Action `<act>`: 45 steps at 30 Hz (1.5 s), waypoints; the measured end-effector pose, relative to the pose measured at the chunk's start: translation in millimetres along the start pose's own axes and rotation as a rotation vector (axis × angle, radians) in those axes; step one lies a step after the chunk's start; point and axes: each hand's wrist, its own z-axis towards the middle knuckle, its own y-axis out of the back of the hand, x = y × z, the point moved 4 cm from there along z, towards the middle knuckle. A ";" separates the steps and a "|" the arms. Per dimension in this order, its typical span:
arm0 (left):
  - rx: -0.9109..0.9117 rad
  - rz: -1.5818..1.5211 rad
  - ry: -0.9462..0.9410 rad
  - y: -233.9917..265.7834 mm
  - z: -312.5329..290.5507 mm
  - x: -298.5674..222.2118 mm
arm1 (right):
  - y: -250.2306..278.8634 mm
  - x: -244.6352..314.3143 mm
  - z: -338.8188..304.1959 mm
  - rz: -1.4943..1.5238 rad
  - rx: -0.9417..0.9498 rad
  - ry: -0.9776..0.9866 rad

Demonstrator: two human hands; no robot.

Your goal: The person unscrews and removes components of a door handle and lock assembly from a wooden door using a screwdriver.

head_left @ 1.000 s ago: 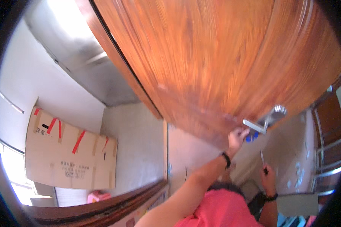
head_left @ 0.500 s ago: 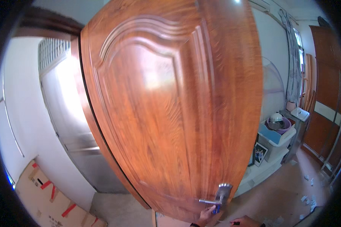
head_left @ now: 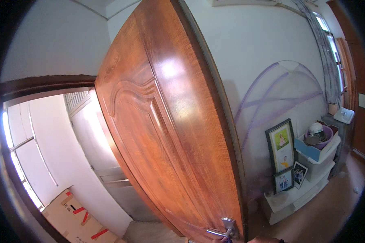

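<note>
A brown wooden door [head_left: 170, 133] with raised, curved panels stands ajar across the middle, its free edge toward the right. Low on that edge is a silver lever handle [head_left: 218, 232] on a metal plate. My left hand [head_left: 219, 240] is just under the lever, nearly all cut off by the lower border, so its fingers hardly show. A small bluish-purple thing [head_left: 228, 240] lies by the base of the lever; its kind is unclear. Beside the door edge, my right hand [head_left: 264, 240] also shows only its upper part, with the fingers hidden.
Leftward, a doorway opens toward a grey metal door [head_left: 103, 154] and a large cardboard box [head_left: 85, 220] with red tape. On the right, a white low cabinet [head_left: 278, 202] holds picture frames [head_left: 283, 146] and a bin with a purple basin [head_left: 328, 137]. A curtain [head_left: 322, 52] hangs beyond.
The view has shifted, and the door now appears at a steeper angle with its free edge showing. The picture frames have come into sight. Both hands have sunk toward the lower border.
</note>
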 end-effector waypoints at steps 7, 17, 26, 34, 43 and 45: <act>-0.119 0.218 -0.136 15.7 -15.5 -7.7 | 11.5 6.7 12.3 -0.009 0.186 0.020; -0.301 0.354 -0.193 46.7 -65.6 -51.7 | -21.9 -22.1 36.0 0.043 0.217 0.019; -0.678 0.262 -0.167 103.5 -224.1 -77.0 | -99.1 28.8 113.8 -0.020 0.566 0.033; -1.091 0.162 -0.137 127.6 -371.4 -57.6 | -194.0 113.7 177.8 0.119 0.722 0.077; -1.474 -0.063 -0.206 151.9 -493.2 -39.5 | -302.3 204.1 251.5 0.309 0.755 0.284; -1.531 -0.119 -0.196 153.7 -510.5 -33.6 | -318.7 234.9 269.2 0.392 0.703 0.471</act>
